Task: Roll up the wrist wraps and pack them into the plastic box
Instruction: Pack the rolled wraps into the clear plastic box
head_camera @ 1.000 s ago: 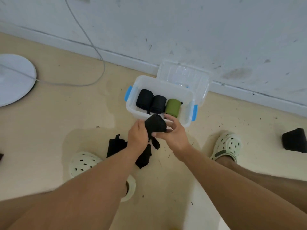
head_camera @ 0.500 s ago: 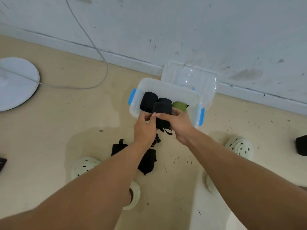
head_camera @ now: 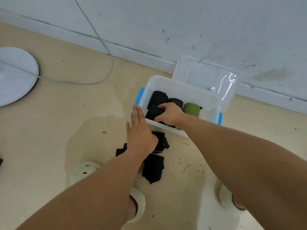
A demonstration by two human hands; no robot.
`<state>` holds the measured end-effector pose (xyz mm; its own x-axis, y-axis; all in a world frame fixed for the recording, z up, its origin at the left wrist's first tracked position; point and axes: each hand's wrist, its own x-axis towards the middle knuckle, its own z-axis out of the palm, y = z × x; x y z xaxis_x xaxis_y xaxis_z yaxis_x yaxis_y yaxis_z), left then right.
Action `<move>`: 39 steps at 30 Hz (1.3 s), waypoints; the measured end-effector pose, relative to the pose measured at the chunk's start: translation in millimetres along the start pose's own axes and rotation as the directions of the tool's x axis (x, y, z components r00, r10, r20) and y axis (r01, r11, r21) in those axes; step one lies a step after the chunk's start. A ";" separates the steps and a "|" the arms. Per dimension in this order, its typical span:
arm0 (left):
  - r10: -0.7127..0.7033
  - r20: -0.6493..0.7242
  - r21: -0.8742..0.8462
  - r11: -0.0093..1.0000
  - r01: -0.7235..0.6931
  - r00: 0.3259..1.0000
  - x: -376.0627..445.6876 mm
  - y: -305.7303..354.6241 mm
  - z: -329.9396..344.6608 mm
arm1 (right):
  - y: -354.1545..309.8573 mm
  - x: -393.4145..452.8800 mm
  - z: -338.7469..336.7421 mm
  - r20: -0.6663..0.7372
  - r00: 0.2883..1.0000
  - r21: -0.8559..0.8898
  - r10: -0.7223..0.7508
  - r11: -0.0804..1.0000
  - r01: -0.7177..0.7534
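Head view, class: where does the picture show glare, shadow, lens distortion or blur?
Head view: glare streaks the clear lid behind the plastic box; a soft shadow pools on the floor round the left hand; the wide lens bows the baseboard and stretches the forearms; the pale shoes near the lower edge look smeared; the right hand is fairly sharp.

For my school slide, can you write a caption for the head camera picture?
Right hand puts a black roll in the box; left hand open.

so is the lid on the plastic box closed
No, the clear lid stands open behind the plastic box, leaning against the wall.
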<state>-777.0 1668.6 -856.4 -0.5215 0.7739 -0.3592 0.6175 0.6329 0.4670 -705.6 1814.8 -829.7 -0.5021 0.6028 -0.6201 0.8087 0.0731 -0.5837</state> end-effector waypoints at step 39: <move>-0.246 0.236 -0.330 0.889 0.316 0.940 -45.1 4.8 40.6 | 91.3 -80.2 107.7 -0.173 0.927 0.395 0.333 0.885 -0.245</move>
<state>-726.6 1637.7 -870.7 -0.5031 0.5765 -0.6438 0.1900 0.8005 0.5684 -624.4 1687.6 -889.7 -0.1429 0.7205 -0.6786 0.7175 -0.3969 -0.5724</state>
